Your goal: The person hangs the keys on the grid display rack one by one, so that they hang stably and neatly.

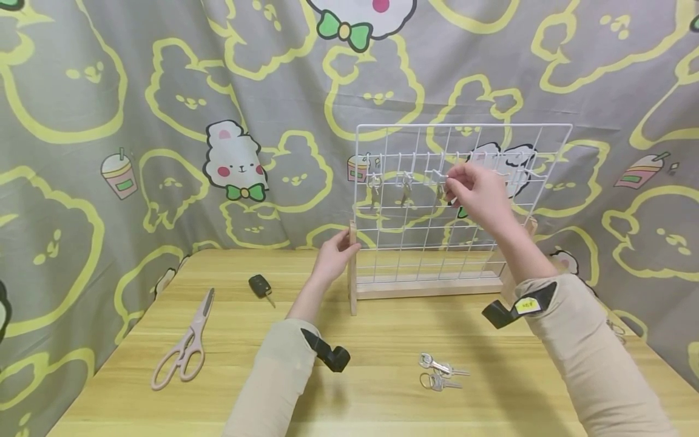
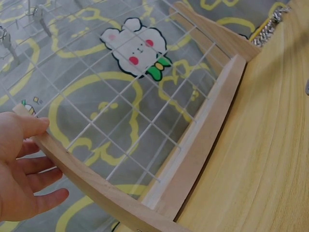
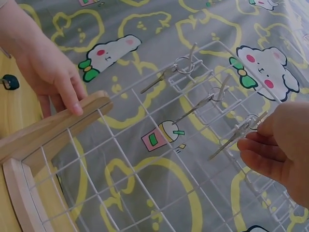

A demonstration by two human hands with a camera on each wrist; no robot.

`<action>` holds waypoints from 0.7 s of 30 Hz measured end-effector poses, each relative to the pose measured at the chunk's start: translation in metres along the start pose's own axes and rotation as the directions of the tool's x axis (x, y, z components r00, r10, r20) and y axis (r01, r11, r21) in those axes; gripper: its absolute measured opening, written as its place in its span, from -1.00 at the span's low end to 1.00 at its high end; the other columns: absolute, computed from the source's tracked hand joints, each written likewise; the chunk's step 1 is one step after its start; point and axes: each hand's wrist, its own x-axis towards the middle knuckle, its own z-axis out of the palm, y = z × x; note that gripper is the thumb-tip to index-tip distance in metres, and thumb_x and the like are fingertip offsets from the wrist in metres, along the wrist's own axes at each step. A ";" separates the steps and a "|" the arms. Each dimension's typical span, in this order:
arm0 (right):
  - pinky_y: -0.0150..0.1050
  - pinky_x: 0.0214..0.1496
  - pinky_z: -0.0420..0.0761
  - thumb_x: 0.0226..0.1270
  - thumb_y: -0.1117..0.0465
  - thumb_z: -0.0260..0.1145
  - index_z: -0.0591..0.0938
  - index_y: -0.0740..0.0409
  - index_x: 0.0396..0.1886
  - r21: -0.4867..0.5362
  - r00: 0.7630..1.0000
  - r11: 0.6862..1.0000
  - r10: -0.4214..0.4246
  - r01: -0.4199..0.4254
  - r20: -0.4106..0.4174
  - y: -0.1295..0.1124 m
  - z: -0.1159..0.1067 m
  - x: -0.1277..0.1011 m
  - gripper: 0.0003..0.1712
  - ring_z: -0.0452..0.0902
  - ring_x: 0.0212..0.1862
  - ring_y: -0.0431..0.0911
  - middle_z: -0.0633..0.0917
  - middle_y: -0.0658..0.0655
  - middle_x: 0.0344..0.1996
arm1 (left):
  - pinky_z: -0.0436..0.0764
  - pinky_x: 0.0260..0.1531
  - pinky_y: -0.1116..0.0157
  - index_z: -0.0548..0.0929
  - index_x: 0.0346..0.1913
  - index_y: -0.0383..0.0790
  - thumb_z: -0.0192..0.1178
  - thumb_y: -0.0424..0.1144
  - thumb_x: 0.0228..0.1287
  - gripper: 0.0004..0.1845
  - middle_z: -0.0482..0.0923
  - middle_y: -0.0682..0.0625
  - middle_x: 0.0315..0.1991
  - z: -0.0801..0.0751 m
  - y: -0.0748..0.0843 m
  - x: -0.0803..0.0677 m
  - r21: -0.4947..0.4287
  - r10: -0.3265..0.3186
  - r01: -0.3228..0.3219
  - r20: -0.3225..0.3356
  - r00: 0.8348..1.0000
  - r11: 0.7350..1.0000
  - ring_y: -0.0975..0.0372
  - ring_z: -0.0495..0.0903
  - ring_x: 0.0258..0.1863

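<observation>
Rack: 1, wire grid (image 1: 437, 237) in a wooden stand, toward the table's (image 1: 229, 376) back edge.
Left hand (image 1: 334, 258): thumb and fingers holding the rack's left upright (image 1: 352, 285).
Right hand (image 1: 480, 191): pinching the third key (image 3: 227, 142) by its ring, at a hook; whether released onto it, cannot tell.
Other keys on rack: 2, first (image 3: 158, 83) and second (image 3: 193, 110), nearer the left upright.
Loose key cluster (image 1: 437, 368): 1, before the rack; exact key count unclear.
Car key (image 1: 260, 286): 1, left of rack.
Scissors (image 1: 189, 346): 1, near table's left edge.
Metal bundle (image 1: 616, 329): 1, table's right edge, partly hidden.
</observation>
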 end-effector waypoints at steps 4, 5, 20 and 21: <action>-0.50 -0.51 0.55 0.36 0.30 0.13 0.55 0.36 -0.17 -0.015 1.000 1.000 0.010 -0.009 0.021 0.004 0.002 -0.005 -0.81 0.56 -0.50 -0.26 0.66 0.28 -0.36 | 0.39 0.17 0.16 0.28 0.33 -0.33 0.18 -0.23 0.27 -0.40 0.44 -0.22 0.16 0.000 -0.001 0.000 0.000 0.004 -0.004 -0.004 1.000 1.000 0.01 0.41 0.16; -0.50 -0.51 0.55 0.36 0.29 0.13 0.55 0.36 -0.16 -0.020 1.000 1.000 0.011 -0.010 0.029 0.005 0.002 -0.006 -0.80 0.55 -0.50 -0.28 0.66 0.28 -0.36 | 0.39 0.17 0.16 0.28 0.33 -0.33 0.18 -0.23 0.27 -0.40 0.44 -0.22 0.16 0.000 -0.001 0.000 0.002 0.002 -0.002 -0.004 1.000 1.000 0.01 0.41 0.16; -0.34 -0.41 0.63 0.31 0.25 0.22 0.57 0.31 -0.17 0.009 0.983 0.997 0.072 -0.074 0.172 0.047 0.018 -0.055 -0.80 0.60 -0.41 -0.09 0.67 0.21 -0.40 | 0.37 0.19 0.17 0.28 0.33 -0.30 0.19 -0.21 0.27 -0.39 0.44 -0.21 0.17 0.001 0.001 0.000 0.000 -0.009 0.009 -0.003 1.000 1.000 0.03 0.40 0.17; -0.32 -0.41 0.63 0.31 0.26 0.22 0.57 0.32 -0.18 0.014 0.981 0.997 0.074 -0.078 0.178 0.050 0.020 -0.059 -0.80 0.60 -0.41 -0.09 0.67 0.20 -0.40 | 0.37 0.19 0.17 0.28 0.33 -0.31 0.18 -0.22 0.27 -0.39 0.44 -0.21 0.17 0.001 0.001 0.000 -0.001 -0.008 0.008 -0.003 1.000 1.000 0.03 0.40 0.17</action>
